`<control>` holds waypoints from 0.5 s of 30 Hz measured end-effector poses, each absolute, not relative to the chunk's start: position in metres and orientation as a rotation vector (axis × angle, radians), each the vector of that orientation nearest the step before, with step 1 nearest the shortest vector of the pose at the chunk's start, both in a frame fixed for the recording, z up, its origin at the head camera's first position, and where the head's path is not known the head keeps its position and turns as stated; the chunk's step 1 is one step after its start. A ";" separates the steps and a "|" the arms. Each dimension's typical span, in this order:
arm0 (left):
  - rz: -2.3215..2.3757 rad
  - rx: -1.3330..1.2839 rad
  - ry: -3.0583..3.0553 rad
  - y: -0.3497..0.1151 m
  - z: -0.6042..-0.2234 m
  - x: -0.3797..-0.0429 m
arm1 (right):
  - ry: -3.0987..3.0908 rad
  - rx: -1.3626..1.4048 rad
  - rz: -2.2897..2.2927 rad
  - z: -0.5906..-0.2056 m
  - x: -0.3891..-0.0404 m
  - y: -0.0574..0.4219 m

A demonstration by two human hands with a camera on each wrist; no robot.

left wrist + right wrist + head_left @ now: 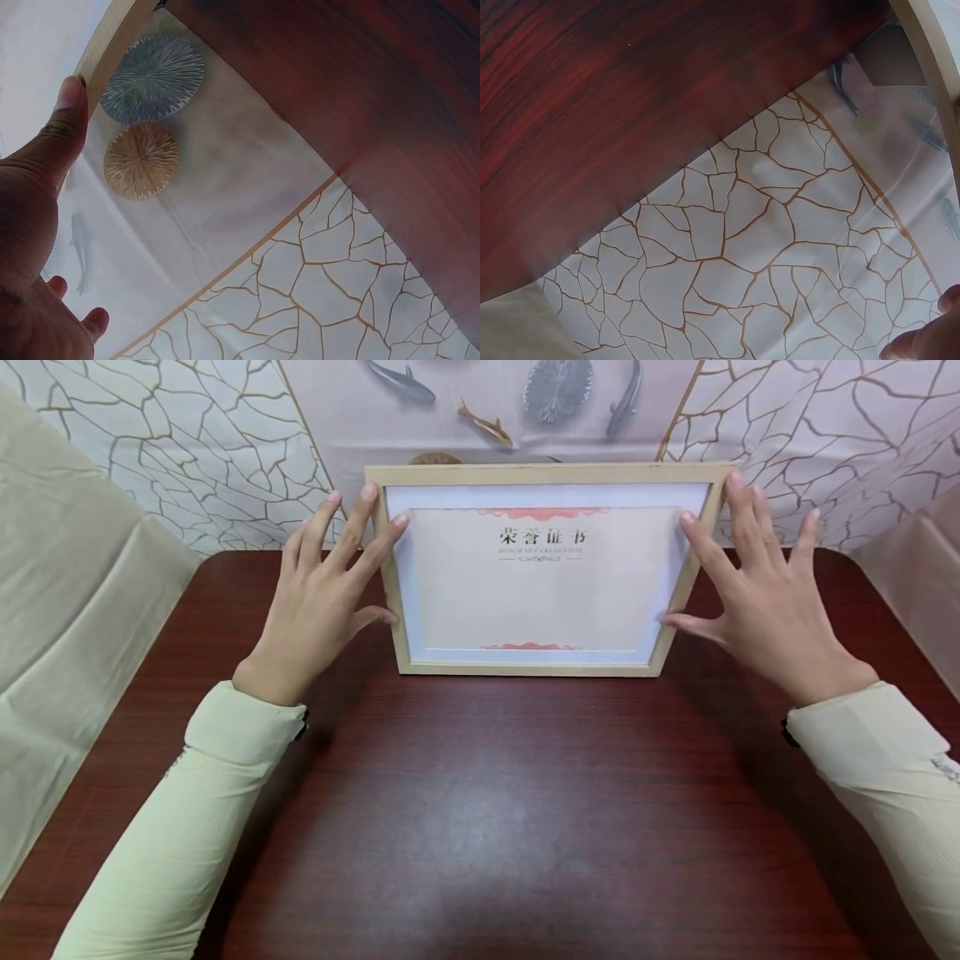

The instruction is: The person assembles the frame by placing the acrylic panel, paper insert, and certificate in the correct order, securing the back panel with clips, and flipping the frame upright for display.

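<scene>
A light wooden picture frame (547, 473) stands on its lower edge near the back of the table. Behind its white mat lies a certificate (540, 602) with Chinese lettering and red ornament. My left hand (322, 560) is at the frame's left side, fingers spread and mostly straight, with fingertips at its upper corner and side and the thumb against the side. My right hand (772, 585) mirrors it on the other side. In the left wrist view the left thumb (56, 139) touches the wooden edge (112, 52). The right wrist view catches only fingertips (922, 343) and a frame edge (934, 82).
The dark red-brown table (487, 810) stretches in front of the frame. Behind it hangs a wall covering (195, 443) with a cracked-line pattern and a panel of painted fish (487, 427). Pale cloth (52, 635) flanks the table.
</scene>
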State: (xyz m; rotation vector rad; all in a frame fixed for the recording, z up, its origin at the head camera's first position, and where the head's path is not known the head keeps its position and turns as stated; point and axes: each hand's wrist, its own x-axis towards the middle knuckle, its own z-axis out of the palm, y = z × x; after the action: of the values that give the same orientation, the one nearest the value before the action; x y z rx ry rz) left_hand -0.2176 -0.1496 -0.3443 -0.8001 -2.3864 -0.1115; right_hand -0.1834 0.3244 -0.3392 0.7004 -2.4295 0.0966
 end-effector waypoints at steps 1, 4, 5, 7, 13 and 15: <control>-0.107 -0.798 -2.391 -0.150 -0.344 -0.217 | -2.430 0.699 0.095 -0.339 -0.184 0.324; -0.106 -0.793 -2.402 -0.150 -0.343 -0.217 | -2.428 0.692 0.091 -0.339 -0.186 0.324; -0.104 -0.790 -2.406 -0.150 -0.343 -0.217 | -2.429 0.690 0.088 -0.339 -0.186 0.323; -0.110 -0.783 -2.409 -0.150 -0.343 -0.217 | -2.434 0.686 0.086 -0.340 -0.187 0.323; -0.126 -0.773 -2.404 -0.150 -0.345 -0.217 | -2.434 0.672 0.098 -0.342 -0.189 0.322; -0.129 -0.771 -2.404 -0.150 -0.345 -0.217 | -2.438 0.662 0.104 -0.343 -0.188 0.321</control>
State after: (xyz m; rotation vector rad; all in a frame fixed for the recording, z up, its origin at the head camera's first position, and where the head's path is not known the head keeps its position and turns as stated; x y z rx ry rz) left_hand -0.2172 -0.1505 -0.3450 -0.7710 -2.4042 -0.1291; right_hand -0.1881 0.3214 -0.3429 0.6621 -2.4379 0.1040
